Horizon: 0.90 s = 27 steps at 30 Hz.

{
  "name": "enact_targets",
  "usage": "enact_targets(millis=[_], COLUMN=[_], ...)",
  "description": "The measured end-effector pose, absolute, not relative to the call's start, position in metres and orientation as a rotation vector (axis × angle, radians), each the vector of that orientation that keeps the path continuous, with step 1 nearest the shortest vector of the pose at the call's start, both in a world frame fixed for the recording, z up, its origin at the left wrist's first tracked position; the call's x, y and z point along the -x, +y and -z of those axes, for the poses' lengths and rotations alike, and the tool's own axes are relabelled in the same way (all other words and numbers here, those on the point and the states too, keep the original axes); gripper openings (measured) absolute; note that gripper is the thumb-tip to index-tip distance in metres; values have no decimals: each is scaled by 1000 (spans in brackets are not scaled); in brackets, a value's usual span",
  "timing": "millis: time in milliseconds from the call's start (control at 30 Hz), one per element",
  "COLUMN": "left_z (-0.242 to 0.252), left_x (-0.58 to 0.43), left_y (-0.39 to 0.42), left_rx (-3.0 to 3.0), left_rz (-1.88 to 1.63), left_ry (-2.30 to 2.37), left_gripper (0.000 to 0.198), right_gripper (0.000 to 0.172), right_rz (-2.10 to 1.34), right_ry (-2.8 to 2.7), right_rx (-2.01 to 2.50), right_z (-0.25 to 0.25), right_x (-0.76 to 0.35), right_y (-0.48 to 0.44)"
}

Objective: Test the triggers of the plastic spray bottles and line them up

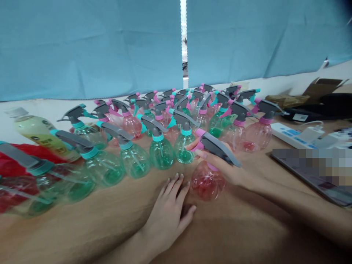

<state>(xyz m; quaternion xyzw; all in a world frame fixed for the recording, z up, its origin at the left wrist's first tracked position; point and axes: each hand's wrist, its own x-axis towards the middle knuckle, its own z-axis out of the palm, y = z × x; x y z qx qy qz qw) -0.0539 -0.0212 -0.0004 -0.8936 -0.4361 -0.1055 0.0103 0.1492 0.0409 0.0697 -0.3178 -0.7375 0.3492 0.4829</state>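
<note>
My right hand (224, 165) is wrapped round the neck and trigger of a pink spray bottle (208, 183) that has a grey and pink head. The bottle is upright, at the front of the group. To its left, my left hand (171, 205) lies on the wooden table with fingers spread, holding nothing. Just behind are green spray bottles with turquoise collars, one (184, 146) near my right fingertips and another (161, 152) beside it. Several more green and pink spray bottles stand in rows behind and to the left.
At the left are a yellowish drink bottle (41, 132) and a red bag (24, 154). A tablet-like device (305, 176), a white power strip (291, 135) and an open cardboard box (321, 90) lie right. Blue cloth (110, 47) hangs behind.
</note>
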Motion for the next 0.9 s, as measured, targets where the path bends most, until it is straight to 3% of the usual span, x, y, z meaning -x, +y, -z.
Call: enact_targets(millis=[900], left_z=[2], left_x=[55], left_y=[-22], left_rx=[2788], left_rz=[369], left_ry=[-1356], left_gripper=[47], right_gripper=[17], right_rz=[-875], right_ry=[-1762], right_rx=[753], right_z=[-66], right_x=[-149], right_y=[44])
